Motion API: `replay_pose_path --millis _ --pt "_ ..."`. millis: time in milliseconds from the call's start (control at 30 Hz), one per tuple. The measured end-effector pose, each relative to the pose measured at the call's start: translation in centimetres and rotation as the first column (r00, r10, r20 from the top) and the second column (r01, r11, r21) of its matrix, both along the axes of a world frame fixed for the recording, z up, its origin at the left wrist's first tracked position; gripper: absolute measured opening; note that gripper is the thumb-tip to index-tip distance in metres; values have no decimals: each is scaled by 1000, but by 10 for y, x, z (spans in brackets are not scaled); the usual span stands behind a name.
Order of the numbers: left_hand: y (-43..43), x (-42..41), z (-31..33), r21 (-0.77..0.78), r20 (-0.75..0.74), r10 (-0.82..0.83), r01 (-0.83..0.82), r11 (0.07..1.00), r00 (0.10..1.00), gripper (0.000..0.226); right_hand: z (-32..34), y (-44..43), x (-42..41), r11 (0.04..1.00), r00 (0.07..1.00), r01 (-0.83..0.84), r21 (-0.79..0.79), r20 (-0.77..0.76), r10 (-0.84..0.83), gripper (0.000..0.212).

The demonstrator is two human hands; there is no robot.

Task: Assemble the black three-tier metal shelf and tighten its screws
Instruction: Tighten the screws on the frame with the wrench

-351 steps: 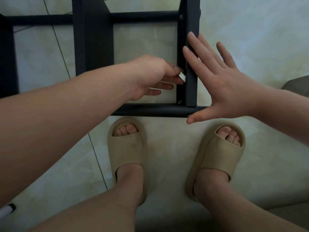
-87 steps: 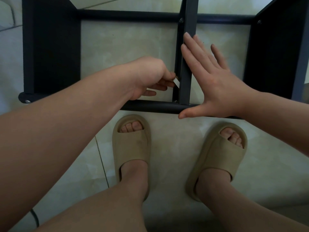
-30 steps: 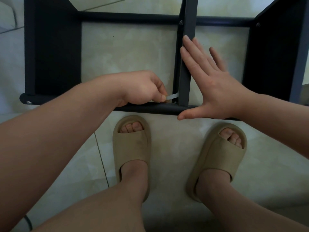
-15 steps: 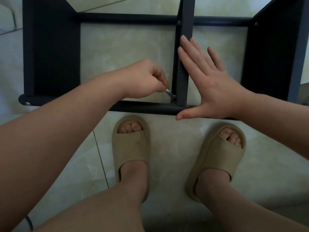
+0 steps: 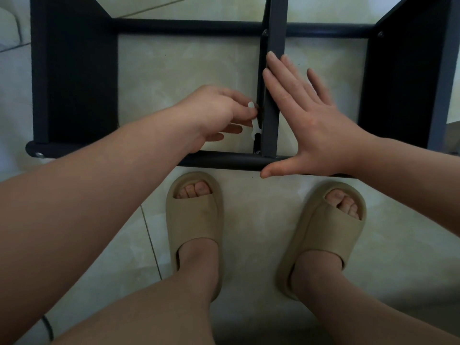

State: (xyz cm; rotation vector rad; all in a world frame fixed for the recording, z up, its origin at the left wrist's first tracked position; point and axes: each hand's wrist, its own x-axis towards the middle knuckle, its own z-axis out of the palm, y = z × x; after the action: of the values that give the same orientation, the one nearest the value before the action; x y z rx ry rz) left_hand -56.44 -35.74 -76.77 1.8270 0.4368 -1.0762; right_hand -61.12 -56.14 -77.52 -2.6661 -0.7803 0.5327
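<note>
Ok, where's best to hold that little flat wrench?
Pinch the wrench by its rounded upper end, flat faces between thumb and finger, coming from the left: the forked end points down, and the upright bar sits close on its right.

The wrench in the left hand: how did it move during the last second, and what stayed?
The left hand, pinching the small wrench, rose from the lower tube; the wrench swung from almost level to upright beside the middle bar. The right hand stayed flat against that bar.
</note>
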Motion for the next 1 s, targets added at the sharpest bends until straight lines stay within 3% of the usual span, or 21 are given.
replay_pose_path --millis 700,1000 --pt "-8 2 6 -20 -122 39 -42 999 992 17 -2 0 0 1000 1000 6 10 3 -6 135" --pt "-7 3 5 -42 -96 40 -45 998 995 11 0 0 0 1000 1000 4 13 0 -4 134"
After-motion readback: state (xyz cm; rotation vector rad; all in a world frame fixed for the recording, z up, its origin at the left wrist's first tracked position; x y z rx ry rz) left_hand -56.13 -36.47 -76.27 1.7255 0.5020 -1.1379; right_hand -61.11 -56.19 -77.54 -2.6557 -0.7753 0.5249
